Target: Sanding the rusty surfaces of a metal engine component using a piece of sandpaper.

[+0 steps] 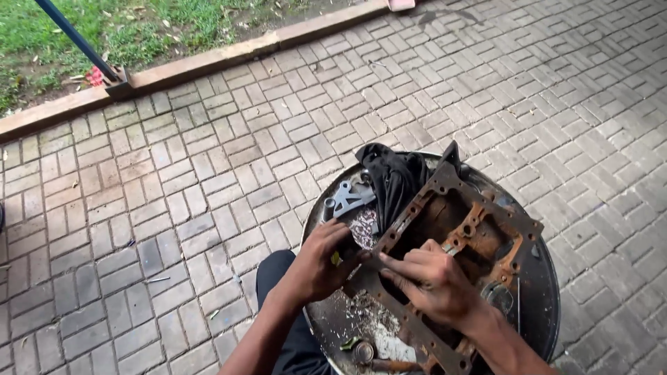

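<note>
While we work at the rusty engine frame (pixel 455 229), a flat ladder-shaped casting w/ bolt holes, it lies tilted across the round metal drum top (pixel 549 292), our tabletop here. Our right hand (pixel 434 281) rests on its near rail, fingers (pixel 399 267) pressed together & flat. Our left hand (pixel 319 260) is at the rail's left edge, fingers curled, pinching a small yellowish bit; can't tell what. The frame looks heavy w/ rust, so we'd judge cleaning is early, most left. Scrapings lie near the front. A black rag (pixel 396 177) & a grey bracket (pixel 351 198) sit behind. Brick paving (pixel 174 173) all around.
</note>
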